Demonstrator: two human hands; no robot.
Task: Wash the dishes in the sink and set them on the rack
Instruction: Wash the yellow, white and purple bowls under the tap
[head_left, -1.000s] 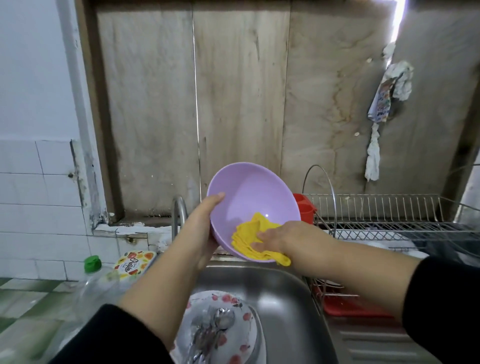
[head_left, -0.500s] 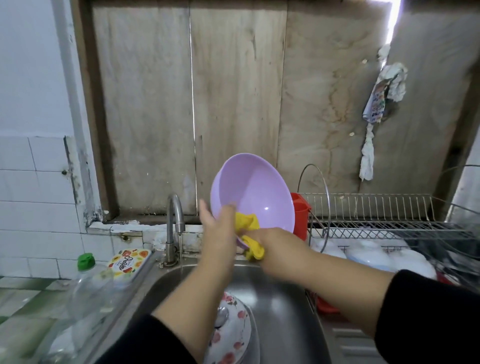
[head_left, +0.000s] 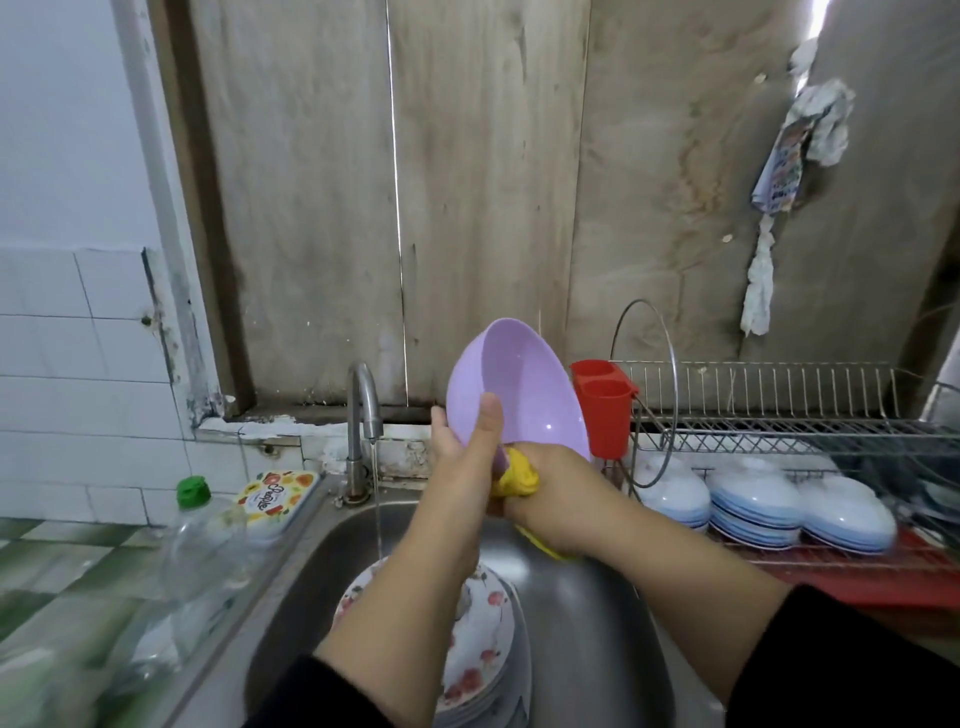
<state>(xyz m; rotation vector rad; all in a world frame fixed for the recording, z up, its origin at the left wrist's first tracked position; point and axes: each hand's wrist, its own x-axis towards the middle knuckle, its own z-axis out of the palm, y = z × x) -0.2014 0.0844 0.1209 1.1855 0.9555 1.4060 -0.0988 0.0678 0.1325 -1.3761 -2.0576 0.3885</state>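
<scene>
A lilac plastic bowl (head_left: 519, 387) is held upright on its edge above the steel sink (head_left: 587, 613). My left hand (head_left: 470, 447) grips its near rim, thumb inside the bowl. My right hand (head_left: 550, 493) squeezes a yellow cloth (head_left: 517, 475) against the bowl's lower edge. Below my forearms, floral plates (head_left: 480, 654) are stacked in the sink. The wire rack (head_left: 779, 431) stands to the right, with white and blue bowls (head_left: 756, 504) upside down on its lower tier.
The tap (head_left: 363, 410) at the sink's back left runs a thin stream of water. A red cutlery holder (head_left: 602, 405) hangs at the rack's left end. A clear bottle with a green cap (head_left: 202, 545) and a printed tub (head_left: 275, 496) stand left of the sink.
The bowl has turned more edge-on and come lower. My right hand has moved the cloth from inside the bowl to its bottom rim. Water now runs from the tap.
</scene>
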